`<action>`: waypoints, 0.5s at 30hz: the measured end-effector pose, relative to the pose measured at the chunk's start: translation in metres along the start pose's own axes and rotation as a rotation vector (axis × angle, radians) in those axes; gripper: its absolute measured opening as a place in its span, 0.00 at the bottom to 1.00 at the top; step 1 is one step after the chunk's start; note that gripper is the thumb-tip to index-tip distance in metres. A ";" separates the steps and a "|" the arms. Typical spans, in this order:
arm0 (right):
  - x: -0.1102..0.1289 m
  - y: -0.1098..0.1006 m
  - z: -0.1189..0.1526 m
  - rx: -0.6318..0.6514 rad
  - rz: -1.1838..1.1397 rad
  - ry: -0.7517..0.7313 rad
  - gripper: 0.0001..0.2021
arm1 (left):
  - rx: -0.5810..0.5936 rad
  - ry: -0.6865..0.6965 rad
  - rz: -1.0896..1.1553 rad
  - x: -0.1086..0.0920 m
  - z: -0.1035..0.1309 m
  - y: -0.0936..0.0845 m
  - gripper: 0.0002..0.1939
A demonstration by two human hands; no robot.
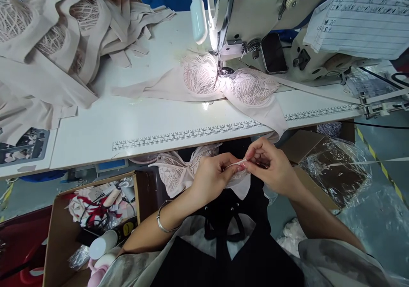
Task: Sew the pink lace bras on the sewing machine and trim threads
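Over my lap hangs a pale pink lace bra (174,174). My left hand (212,174) pinches its edge between thumb and fingers. Close beside it on the right, my right hand (271,165) pinches the same edge, fingertips nearly touching the left ones. The exact spot between the fingertips is too small to make out. A second lace bra (254,87) lies on the white table (89,129), its middle under the needle of the lit sewing machine (252,18).
Beige bra pieces (79,35) are heaped at the table's left. A phone (274,53) lies behind the needle area. A printed ruler (191,131) runs along the front edge. Below stand a box of scraps and bottles (60,219) and an open carton (303,144). Papers (361,18) hang upper right.
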State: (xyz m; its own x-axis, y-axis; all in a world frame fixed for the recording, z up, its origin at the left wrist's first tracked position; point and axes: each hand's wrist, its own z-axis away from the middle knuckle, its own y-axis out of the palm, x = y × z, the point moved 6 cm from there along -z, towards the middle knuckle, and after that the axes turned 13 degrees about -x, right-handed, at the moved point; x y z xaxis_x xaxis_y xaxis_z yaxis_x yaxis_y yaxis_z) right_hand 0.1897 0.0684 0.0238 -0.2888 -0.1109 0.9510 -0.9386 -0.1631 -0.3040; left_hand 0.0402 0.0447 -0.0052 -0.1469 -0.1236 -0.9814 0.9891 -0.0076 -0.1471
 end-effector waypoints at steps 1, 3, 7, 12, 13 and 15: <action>0.000 -0.003 -0.001 -0.015 0.010 -0.011 0.07 | -0.008 -0.019 0.020 0.001 -0.001 0.000 0.13; -0.001 -0.011 -0.003 -0.055 0.022 -0.035 0.09 | -0.001 -0.073 0.078 0.003 -0.003 -0.001 0.14; -0.006 -0.017 -0.002 -0.074 0.015 -0.046 0.23 | 0.025 -0.168 0.209 0.007 -0.006 -0.001 0.14; -0.004 -0.009 0.001 -0.057 0.139 -0.111 0.07 | 0.024 -0.180 0.274 0.009 -0.009 0.001 0.13; -0.003 -0.008 0.001 -0.048 0.143 -0.114 0.04 | 0.027 -0.180 0.273 0.009 -0.009 0.001 0.13; -0.002 -0.004 0.000 -0.025 0.151 -0.109 0.02 | 0.029 -0.173 0.258 0.008 -0.009 0.002 0.13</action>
State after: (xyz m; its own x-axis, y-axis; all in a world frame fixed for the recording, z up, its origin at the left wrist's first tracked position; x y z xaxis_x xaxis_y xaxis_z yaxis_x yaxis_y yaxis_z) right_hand 0.1940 0.0691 0.0230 -0.4059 -0.2378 0.8824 -0.8909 -0.1124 -0.4401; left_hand 0.0405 0.0526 -0.0148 0.1106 -0.2923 -0.9499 0.9937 0.0177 0.1103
